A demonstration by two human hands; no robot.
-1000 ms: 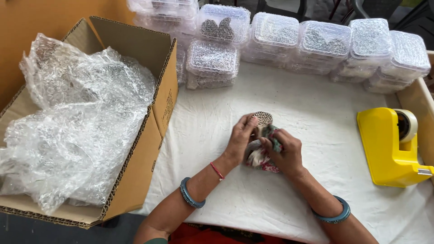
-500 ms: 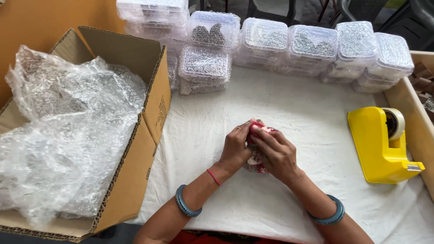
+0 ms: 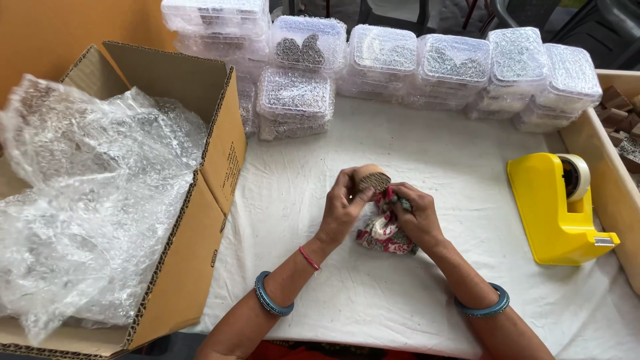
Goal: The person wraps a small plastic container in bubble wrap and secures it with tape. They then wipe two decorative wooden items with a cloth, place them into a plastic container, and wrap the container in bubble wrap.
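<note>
Wood and patterned cloth meet at the middle of the white-covered table (image 3: pixel 413 153): the left hand (image 3: pixel 341 212) pinches a small wooden printing block (image 3: pixel 371 179) with a carved, dotted face, while the right hand (image 3: pixel 417 217) is closed on a red-and-white floral cloth pouch (image 3: pixel 385 233), fingers bunched at its mouth. The block sits just above the pouch opening, touching the fabric; whether any of it is already inside I cannot tell, since the fingers hide the edge.

By the look of it, the step in hand is getting the block into the pouch. The next move seems to call for the right hand to hold the mouth open while the left tilts the block down into it, carved face kept off the fingers.

Around the hands: an open cardboard box (image 3: pixel 213 173) stuffed with bubble wrap (image 3: pixel 93 200) stands to the left, clear plastic containers (image 3: pixel 427 63) of small carved pieces are stacked along the far edge, and a yellow tape dispenser (image 3: pixel 553 207) rests to the right, beside a wooden tray (image 3: pixel 603 147) holding more blocks.
</note>
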